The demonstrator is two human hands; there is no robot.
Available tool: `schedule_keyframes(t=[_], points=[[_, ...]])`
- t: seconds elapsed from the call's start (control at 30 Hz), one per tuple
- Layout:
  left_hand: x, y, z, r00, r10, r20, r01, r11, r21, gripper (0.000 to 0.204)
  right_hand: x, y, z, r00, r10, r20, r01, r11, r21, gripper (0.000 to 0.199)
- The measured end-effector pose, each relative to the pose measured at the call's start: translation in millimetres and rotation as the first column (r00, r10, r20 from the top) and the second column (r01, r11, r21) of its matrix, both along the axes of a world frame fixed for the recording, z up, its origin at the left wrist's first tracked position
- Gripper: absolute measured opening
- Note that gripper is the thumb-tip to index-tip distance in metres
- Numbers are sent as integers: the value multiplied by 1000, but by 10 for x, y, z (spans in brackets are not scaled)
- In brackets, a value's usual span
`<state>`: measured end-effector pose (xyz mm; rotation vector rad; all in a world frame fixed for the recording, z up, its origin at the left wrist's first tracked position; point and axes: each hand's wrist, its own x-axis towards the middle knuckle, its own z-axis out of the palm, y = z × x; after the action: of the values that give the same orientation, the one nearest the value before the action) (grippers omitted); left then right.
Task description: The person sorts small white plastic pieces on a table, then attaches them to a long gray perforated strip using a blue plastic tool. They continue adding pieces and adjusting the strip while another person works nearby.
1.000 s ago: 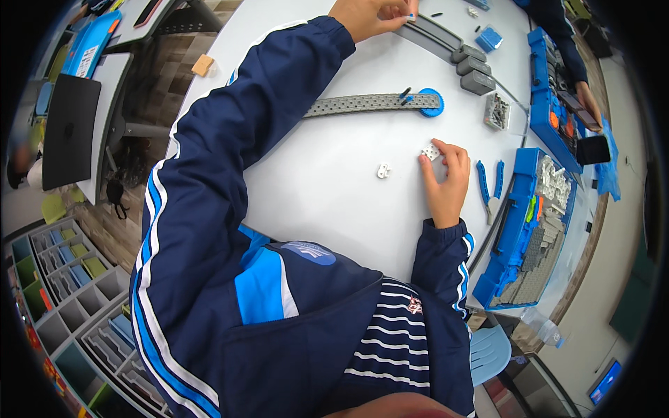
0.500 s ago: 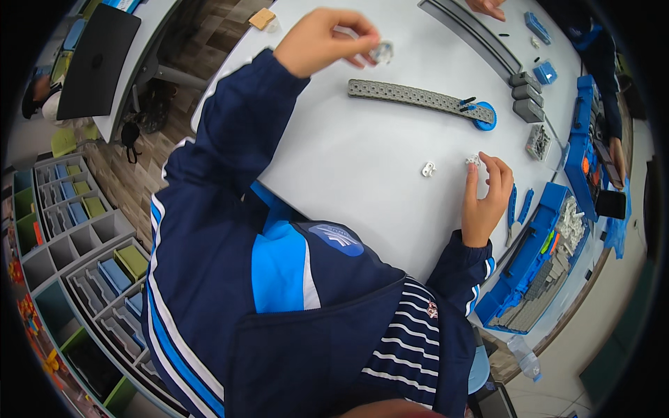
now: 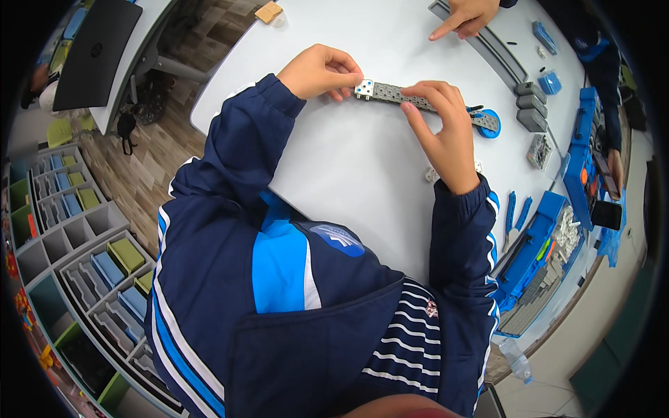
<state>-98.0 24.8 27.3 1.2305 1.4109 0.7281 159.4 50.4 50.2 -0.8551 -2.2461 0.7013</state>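
Observation:
A long grey perforated beam [image 3: 387,92] lies across the white table, with a blue wheel [image 3: 490,124] and black pins at its right end. My left hand [image 3: 322,73] pinches a small white connector [image 3: 364,88] with blue spots against the beam's left end. My right hand [image 3: 440,129] reaches over the beam, thumb and fingers on either side of it. Partly hidden behind that hand, another white connector [image 3: 432,175] rests on the table.
Another person's hand [image 3: 468,15] points over the table's far side, near a dark grey frame [image 3: 498,52]. To the right are grey blocks [image 3: 531,110], a clear box of small parts [image 3: 539,152], blue-handled pliers [image 3: 516,216] and a blue parts case [image 3: 540,261].
My left hand has come down with the white connector to the beam's left end. My right hand has moved up and left from the loose connectors to the beam. The other person's hand reaches further in.

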Motion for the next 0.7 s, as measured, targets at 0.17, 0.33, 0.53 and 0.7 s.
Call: schedule_keyframes(t=[0.17,0.33,0.53,0.7], points=[[-3,4,-8,1000,-1,19,1,1000,-16,24,-229,168,-156,999,27,-43,-30,997,-77,23],[17,-17,7,1000,9,27,-9,1000,-4,22,-399,307,-265,998,55,42,-40,957,-288,29],[40,-47,-27,989,63,134,-58,998,-39,22,-427,396,-257,990,120,70,-84,919,-386,28],[56,-112,-51,981,77,178,-64,995,-81,33,-403,359,-286,997,54,53,-25,897,-441,25]])
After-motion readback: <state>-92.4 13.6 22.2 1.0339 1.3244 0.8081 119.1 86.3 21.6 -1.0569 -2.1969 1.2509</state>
